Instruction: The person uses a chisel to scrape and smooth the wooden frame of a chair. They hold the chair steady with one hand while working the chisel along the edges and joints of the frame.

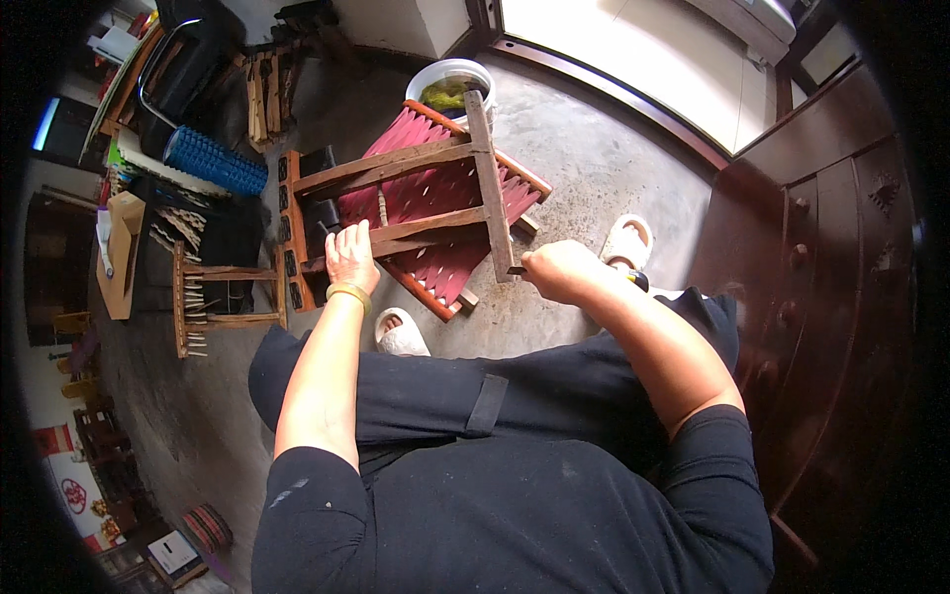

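A worn wooden stool frame (416, 161), with long rails and crosspieces, is in front of me. It lies across a seat strung with dark red cord (435, 272); I cannot tell whether the two are joined. My left hand (352, 259) is wrapped over the frame's near rail, close to its left crosspiece. At the right crosspiece's near end, my right hand (564, 270) is closed around a slim tool. A dark tip shows at the wood, and a black-and-yellow end (638, 280) shows past my wrist. The tool's kind is hidden by my hand.
A white bucket (450, 69) with something yellow-green inside stands beyond the seat. To the left are a small corded wooden stool (233, 319) and a blue ridged roller (215, 160). Dark wooden furniture (821, 327) borders my right side. A doorway sill (614, 94) lies ahead.
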Available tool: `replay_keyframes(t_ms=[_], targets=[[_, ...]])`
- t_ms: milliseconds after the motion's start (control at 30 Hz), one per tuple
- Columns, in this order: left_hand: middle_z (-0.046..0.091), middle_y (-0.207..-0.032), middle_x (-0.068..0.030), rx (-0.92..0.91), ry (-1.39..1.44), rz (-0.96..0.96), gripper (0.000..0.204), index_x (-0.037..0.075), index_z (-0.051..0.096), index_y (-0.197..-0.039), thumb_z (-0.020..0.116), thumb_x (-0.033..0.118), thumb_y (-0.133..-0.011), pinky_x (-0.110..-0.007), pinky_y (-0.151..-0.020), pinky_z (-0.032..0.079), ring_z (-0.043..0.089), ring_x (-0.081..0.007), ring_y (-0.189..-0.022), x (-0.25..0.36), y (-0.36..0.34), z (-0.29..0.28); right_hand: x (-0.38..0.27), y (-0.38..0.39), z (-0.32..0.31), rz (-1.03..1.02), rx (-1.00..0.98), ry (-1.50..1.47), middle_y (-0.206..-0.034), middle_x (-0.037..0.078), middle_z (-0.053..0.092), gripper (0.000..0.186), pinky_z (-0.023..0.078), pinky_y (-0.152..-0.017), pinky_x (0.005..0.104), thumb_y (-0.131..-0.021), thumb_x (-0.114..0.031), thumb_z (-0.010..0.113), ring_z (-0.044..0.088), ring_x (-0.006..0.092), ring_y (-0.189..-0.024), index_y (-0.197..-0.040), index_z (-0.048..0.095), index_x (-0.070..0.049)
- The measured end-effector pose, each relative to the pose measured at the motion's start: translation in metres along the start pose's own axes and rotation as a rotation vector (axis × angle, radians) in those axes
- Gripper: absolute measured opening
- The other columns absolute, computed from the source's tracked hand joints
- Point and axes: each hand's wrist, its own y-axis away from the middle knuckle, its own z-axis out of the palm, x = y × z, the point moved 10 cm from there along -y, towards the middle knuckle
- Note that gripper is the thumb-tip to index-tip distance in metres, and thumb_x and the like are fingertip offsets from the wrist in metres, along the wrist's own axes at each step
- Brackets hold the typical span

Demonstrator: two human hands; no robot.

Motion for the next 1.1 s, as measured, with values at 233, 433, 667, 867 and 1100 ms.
replay_keyframes(t_ms=[233, 433, 667, 867, 1100], targets=[[0.056, -0.117, -0.0118, 0.057, 0.047, 0.06, 0.07, 0.004, 0.046, -0.132, 0.064, 0.0, -0.064, -0.044, -0.106, 0.032, 0.051, -0.0286, -0.114, 0.007, 0.002, -0.008, -0.002, -0.001, -0.002, -0.029, 0.061, -0.043, -0.08, 0.02, 0.068, 0.017, 0.055, -0.067, 0.0456, -0.077, -0.006, 0.055, 0.068, 0.0377, -0.077, -0.082, 0.069, 0.0], [0.056, -0.119, -0.0136, 0.033, 0.076, 0.059, 0.068, 0.001, 0.047, -0.13, 0.062, -0.002, -0.064, -0.044, -0.105, 0.033, 0.05, -0.0301, -0.116, 0.01, 0.0, -0.007, 0.003, -0.001, -0.003, -0.047, 0.09, -0.06, -0.08, 0.019, 0.068, 0.017, 0.055, -0.067, 0.045, -0.075, -0.007, 0.056, 0.068, 0.036, -0.077, -0.082, 0.069, 0.0], [0.052, -0.129, -0.0151, 0.004, 0.081, 0.028, 0.077, 0.004, 0.04, -0.137, 0.061, -0.003, -0.064, -0.043, -0.107, 0.031, 0.046, -0.0303, -0.123, 0.016, 0.003, -0.008, 0.003, 0.004, -0.018, -0.05, 0.107, -0.052, -0.078, 0.019, 0.068, 0.017, 0.054, -0.066, 0.044, -0.074, -0.007, 0.057, 0.068, 0.0353, -0.075, -0.082, 0.07, 0.001], [0.052, -0.129, -0.0134, -0.067, 0.062, 0.053, 0.081, 0.005, 0.035, -0.141, 0.059, -0.007, -0.064, -0.04, -0.107, 0.032, 0.047, -0.0292, -0.123, 0.023, -0.001, -0.011, 0.01, 0.0, -0.014, -0.055, 0.158, -0.082, -0.078, 0.019, 0.068, 0.016, 0.054, -0.065, 0.0441, -0.074, -0.006, 0.057, 0.068, 0.0348, -0.074, -0.082, 0.069, 0.0], [0.058, -0.108, -0.0118, 0.033, 0.004, 0.154, 0.073, 0.005, 0.043, -0.135, 0.06, -0.005, -0.065, -0.04, -0.099, 0.039, 0.054, -0.0304, -0.105, 0.019, -0.007, -0.009, 0.012, 0.003, -0.02, -0.049, 0.16, -0.054, -0.078, 0.017, 0.068, 0.012, 0.054, -0.067, 0.0448, -0.079, -0.011, 0.059, 0.068, 0.0342, -0.077, -0.084, 0.067, -0.004]])
